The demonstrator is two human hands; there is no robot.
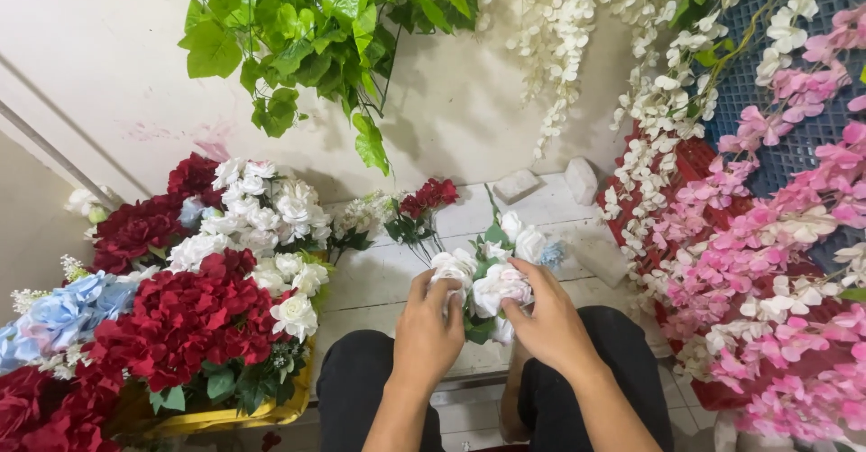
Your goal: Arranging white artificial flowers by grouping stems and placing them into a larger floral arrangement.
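Head view, looking down over the person's knees: a small bunch of white artificial roses [494, 276] with green leaves is sitting at the centre of the scene, just beyond the dark trousers [361, 380], and both hands are working on it. The petals are looking soft and creamy, with one pale blue bloom at the bunch's far right edge. The left hand [428, 326] is closing its fingers round a white rose head on the left of the bunch; the right hand [547, 317] is pinching a second white head between thumb and fingertips.

Surroundings, largest first: pink blossom garlands [776, 262] are spilling down the right side over a red crate [690, 168] and a blue one behind it. A mass of red, white and blue flowers [194, 281] is filling a yellow tray [225, 414] on the near left. Green ivy [307, 37] is hanging at the far top, with white blossom strings [568, 46] beside it. A small red posy [428, 198] is lying just beyond the bunch on the pale floor [379, 276].
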